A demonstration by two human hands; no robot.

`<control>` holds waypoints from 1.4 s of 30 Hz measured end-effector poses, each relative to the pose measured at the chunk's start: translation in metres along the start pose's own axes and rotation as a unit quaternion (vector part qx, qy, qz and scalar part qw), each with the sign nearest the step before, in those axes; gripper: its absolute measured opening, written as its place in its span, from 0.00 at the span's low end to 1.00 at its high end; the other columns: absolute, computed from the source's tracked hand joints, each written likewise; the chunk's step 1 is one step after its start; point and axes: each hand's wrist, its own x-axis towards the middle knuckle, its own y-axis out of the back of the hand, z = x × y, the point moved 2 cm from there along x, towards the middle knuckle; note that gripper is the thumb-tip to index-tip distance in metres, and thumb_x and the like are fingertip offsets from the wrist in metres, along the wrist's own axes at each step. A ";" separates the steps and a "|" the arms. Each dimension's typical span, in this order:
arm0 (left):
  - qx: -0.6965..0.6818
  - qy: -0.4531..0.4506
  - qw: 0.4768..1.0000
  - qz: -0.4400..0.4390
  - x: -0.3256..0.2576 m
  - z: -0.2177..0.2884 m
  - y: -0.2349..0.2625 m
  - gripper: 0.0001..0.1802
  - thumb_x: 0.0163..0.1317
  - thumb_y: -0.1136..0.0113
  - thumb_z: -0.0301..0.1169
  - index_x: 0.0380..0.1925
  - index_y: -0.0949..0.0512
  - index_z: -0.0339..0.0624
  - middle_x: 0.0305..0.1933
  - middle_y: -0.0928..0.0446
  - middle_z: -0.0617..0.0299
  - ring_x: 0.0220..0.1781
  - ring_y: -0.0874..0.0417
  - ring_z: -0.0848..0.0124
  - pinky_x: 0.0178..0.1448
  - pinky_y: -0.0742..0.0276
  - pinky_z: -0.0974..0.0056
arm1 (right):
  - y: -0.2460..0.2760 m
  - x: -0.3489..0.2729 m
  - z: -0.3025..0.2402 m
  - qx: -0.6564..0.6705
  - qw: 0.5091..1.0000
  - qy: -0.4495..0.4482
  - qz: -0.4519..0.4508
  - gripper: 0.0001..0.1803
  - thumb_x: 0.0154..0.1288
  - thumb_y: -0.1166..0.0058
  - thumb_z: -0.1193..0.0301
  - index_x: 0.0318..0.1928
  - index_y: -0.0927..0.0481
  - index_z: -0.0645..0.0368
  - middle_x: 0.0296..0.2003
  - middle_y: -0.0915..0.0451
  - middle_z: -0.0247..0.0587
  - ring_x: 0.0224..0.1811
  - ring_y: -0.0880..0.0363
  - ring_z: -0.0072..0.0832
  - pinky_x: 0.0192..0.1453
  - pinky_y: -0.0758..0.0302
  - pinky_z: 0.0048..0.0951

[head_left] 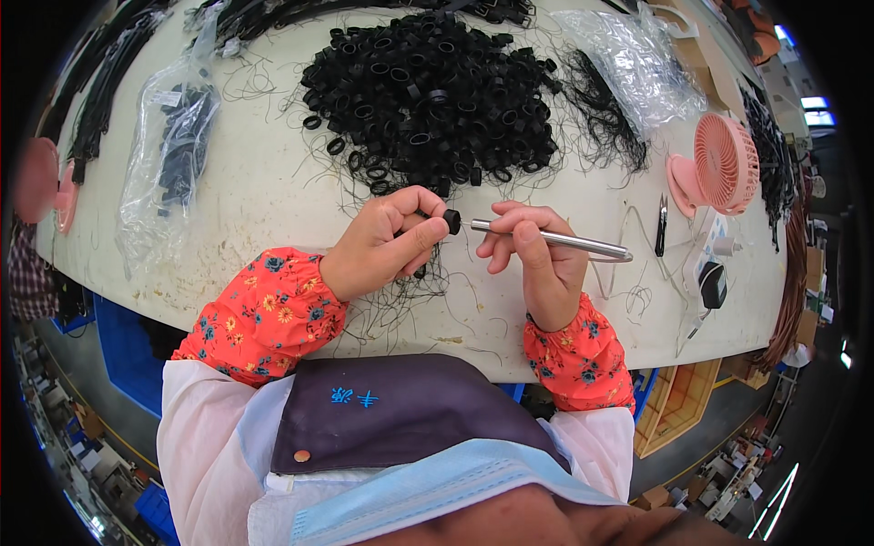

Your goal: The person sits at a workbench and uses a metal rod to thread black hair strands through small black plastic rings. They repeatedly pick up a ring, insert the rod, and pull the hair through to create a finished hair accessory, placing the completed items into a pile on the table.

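Head view: at twelve o'clock, left hand (375, 243) pinches black loop (452, 221), probably light, best rim-held; right hand (550, 273) pinches metal rod (587, 244).

Both sleeve covers (273, 314) catch my eye: bright orange-red, scattered with yellow and dark blue-green flowers. The apron (410, 423) is deep purple, its stitched characters (353, 397) vivid blue and its snap button (301, 456) coppery, below a pale blue face mask (437, 496). The pinched loop (452, 221) is black, like the whole heap of loops (428, 100), while the pen-shaped tool (583, 243) shines silver. Over on the cream, brown-flecked tabletop (255, 182), the desk fan (726, 164) is salmon pink.
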 end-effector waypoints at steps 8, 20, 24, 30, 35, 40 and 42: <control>-0.022 0.018 0.999 0.022 -0.001 0.008 0.000 0.08 0.69 0.49 0.31 0.38 0.32 0.38 0.26 0.22 0.63 0.13 0.36 0.87 0.17 0.43 0.78 | 0.001 0.001 -0.002 0.025 0.999 0.018 0.033 0.14 0.75 0.58 0.67 0.43 0.25 0.67 0.24 0.24 0.37 0.30 0.22 0.24 0.42 0.26 0.27; -0.230 -0.074 0.967 0.080 0.003 0.026 0.028 0.07 0.64 0.54 0.27 0.41 0.31 0.40 0.36 0.22 0.53 0.11 0.36 0.81 0.16 0.41 0.75 | 0.006 0.002 -0.001 0.020 0.996 0.028 0.082 0.17 0.76 0.62 0.64 0.43 0.25 0.67 0.20 0.26 0.38 0.27 0.24 0.27 0.40 0.28 0.30; -0.196 -0.041 0.976 0.083 0.003 0.025 0.036 0.10 0.67 0.50 0.33 0.36 0.25 0.38 0.28 0.26 0.64 0.13 0.36 0.82 0.18 0.44 0.75 | 0.005 0.002 -0.002 0.025 0.996 0.028 0.081 0.17 0.76 0.62 0.65 0.43 0.26 0.67 0.19 0.26 0.38 0.27 0.24 0.27 0.40 0.28 0.31; 0.354 -0.102 0.930 -0.012 -0.002 0.026 0.024 0.08 0.64 0.43 0.32 0.35 0.19 0.41 0.16 0.27 0.66 0.17 0.28 0.76 0.24 0.35 0.71 | 0.008 0.000 -0.001 0.049 0.996 0.029 0.074 0.15 0.75 0.60 0.66 0.42 0.25 0.66 0.22 0.25 0.37 0.29 0.23 0.24 0.40 0.26 0.28; 0.533 -0.158 0.831 -0.021 -0.002 0.015 0.028 0.06 0.58 0.38 0.30 0.36 0.18 0.46 0.26 0.19 0.60 0.26 0.18 0.63 0.30 0.25 0.63 | 0.006 0.002 -0.001 0.055 0.996 0.023 0.071 0.15 0.75 0.60 0.66 0.42 0.25 0.66 0.23 0.25 0.37 0.30 0.23 0.24 0.41 0.26 0.28; 0.537 -0.186 0.823 0.007 0.000 0.008 0.024 0.06 0.58 0.38 0.31 0.35 0.21 0.47 0.24 0.21 0.61 0.24 0.20 0.61 0.29 0.26 0.62 | 0.004 0.007 0.002 0.047 0.997 0.020 0.059 0.14 0.75 0.59 0.67 0.43 0.25 0.66 0.23 0.25 0.37 0.30 0.23 0.24 0.41 0.26 0.27; 0.532 -0.163 0.831 0.017 0.002 0.010 0.023 0.06 0.60 0.39 0.33 0.36 0.22 0.47 0.21 0.22 0.61 0.23 0.21 0.60 0.27 0.28 0.61 | 0.004 0.005 0.001 0.030 0.997 0.027 0.063 0.13 0.75 0.58 0.68 0.44 0.26 0.67 0.24 0.25 0.36 0.30 0.23 0.23 0.40 0.26 0.27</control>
